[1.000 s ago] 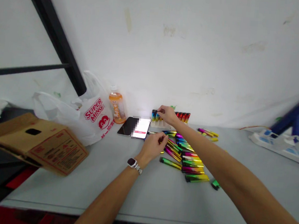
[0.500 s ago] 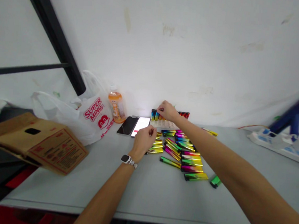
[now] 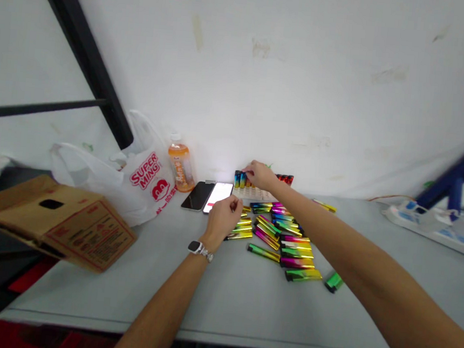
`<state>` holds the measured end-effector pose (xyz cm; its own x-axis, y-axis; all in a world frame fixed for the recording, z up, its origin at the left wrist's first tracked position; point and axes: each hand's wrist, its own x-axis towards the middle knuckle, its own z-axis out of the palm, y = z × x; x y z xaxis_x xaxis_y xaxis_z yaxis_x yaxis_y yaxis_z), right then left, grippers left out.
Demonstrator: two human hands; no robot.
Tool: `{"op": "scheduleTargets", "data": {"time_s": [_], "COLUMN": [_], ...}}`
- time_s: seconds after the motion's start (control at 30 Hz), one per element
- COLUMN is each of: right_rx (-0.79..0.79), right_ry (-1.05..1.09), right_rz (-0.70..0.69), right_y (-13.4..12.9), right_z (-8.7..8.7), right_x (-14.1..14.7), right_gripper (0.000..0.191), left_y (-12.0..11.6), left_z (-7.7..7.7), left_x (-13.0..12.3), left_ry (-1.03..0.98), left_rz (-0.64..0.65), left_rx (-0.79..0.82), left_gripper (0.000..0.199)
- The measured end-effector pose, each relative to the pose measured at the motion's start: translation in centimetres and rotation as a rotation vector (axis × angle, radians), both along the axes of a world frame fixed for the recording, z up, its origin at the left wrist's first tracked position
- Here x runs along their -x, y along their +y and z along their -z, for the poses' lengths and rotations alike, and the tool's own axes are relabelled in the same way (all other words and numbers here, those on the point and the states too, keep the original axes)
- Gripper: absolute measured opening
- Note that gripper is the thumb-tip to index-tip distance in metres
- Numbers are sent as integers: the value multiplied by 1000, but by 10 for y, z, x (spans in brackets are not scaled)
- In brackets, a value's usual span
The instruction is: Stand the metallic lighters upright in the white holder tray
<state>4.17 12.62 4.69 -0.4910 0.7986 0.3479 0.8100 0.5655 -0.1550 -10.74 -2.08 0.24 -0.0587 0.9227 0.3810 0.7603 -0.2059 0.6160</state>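
Lighters (image 3: pixel 286 244), glossy rainbow-metallic sticks, lie in rows; right hand (image 3: pixel 258 174) pinches 1, left hand (image 3: pixel 222 219) curled.

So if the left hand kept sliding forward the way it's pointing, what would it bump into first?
Probably the white tray of upright lighters near the wall, where the right hand is. The left hand aims roughly there, though depth is hard to judge.

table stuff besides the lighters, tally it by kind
phones: 2
drink bottle: 1
plastic bag: 1
cardboard box: 1
power strip: 1
total: 6
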Motion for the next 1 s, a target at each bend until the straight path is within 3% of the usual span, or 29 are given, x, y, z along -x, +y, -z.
{"op": "scheduleTargets", "data": {"time_s": [0.2,0.37,0.53,0.67,0.73,1.0], "right_rx": [1,-45,-122,17,105,316], "right_ry": [73,216,60,-253,-306,-136], "right_rz": [-75,-58,8,133,204,316], "right_y": [0,-2,-16,-26,-27,-12], "right_z": [12,31,29,20,19,29], "right_x": [-2,4,-10,-22,-25,-23], "right_gripper": [18,22,27,34,38,50], "left_y": [1,4,3,3,3,5], "left_z": [2,7,5,5,5,8], "left_x": [0,1,-1,-1,-1,0], "left_ry": [-14,-29,-22,-38,-38,-40], "left_rz": [15,37,33,41,48,56], "left_rx": [0,-7,-15,-9,-3,0], "left_gripper": [33,34,33,32,32,32]}}
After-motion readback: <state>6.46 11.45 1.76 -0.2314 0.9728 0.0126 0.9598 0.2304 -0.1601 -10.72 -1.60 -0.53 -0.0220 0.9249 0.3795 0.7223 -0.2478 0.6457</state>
